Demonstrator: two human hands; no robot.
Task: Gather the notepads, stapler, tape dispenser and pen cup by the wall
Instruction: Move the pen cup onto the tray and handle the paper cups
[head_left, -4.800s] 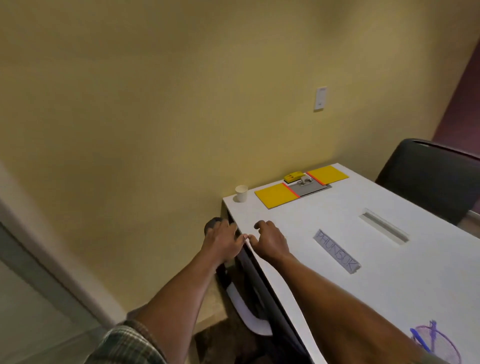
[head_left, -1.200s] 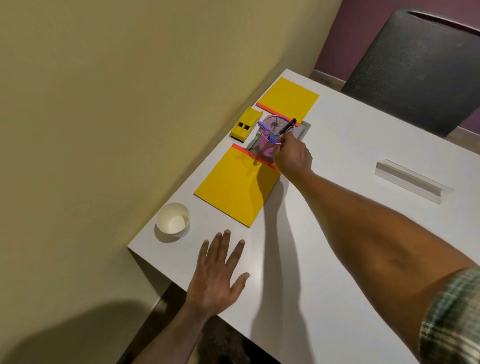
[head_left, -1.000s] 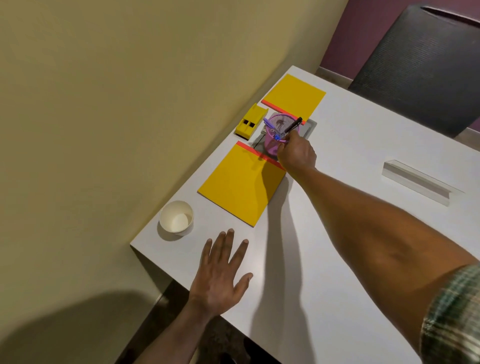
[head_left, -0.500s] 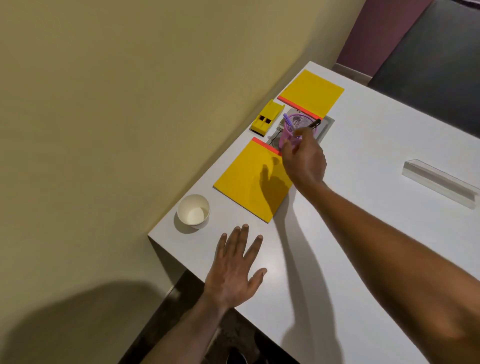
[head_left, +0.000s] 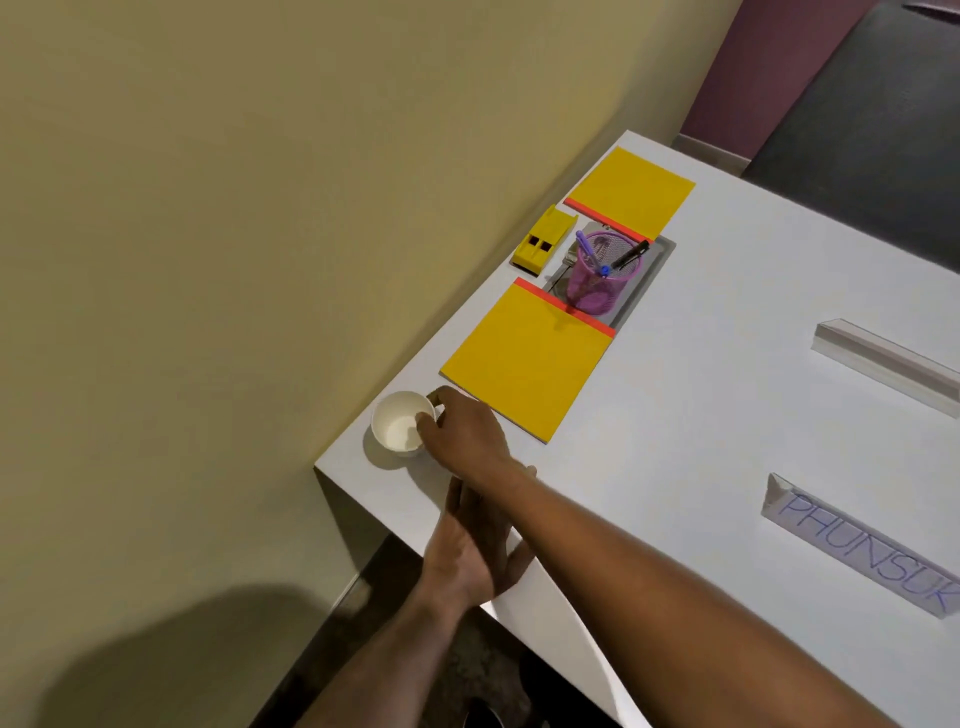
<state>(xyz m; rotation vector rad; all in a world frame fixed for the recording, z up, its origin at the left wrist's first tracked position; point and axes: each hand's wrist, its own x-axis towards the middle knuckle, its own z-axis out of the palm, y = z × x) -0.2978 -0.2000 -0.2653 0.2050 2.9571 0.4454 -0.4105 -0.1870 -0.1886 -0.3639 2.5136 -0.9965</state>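
Note:
Two yellow notepads with red edges lie along the wall, one near (head_left: 524, 364) and one far (head_left: 636, 189). Between them a purple mesh pen cup (head_left: 597, 291) with pens stands on a grey inset panel (head_left: 652, 265). A small grey metal item (head_left: 570, 257) is half hidden behind the cup. A yellow stapler (head_left: 543, 239) lies against the wall. My right hand (head_left: 465, 434) grips the rim of a white paper cup (head_left: 395, 431) at the table's near corner. My left hand (head_left: 472, 551) rests flat on the table edge, partly under my right forearm.
The white table (head_left: 701, 415) ends just left of the paper cup, with a drop to the floor. A clear name plate reading PHUNSUK (head_left: 862, 545) and a clear bar (head_left: 888, 358) lie to the right. A dark chair (head_left: 872, 130) stands behind the table.
My right hand let go of the pen cup, which now stands on the grey panel, and swung back to the paper cup. My left hand stayed on the table edge.

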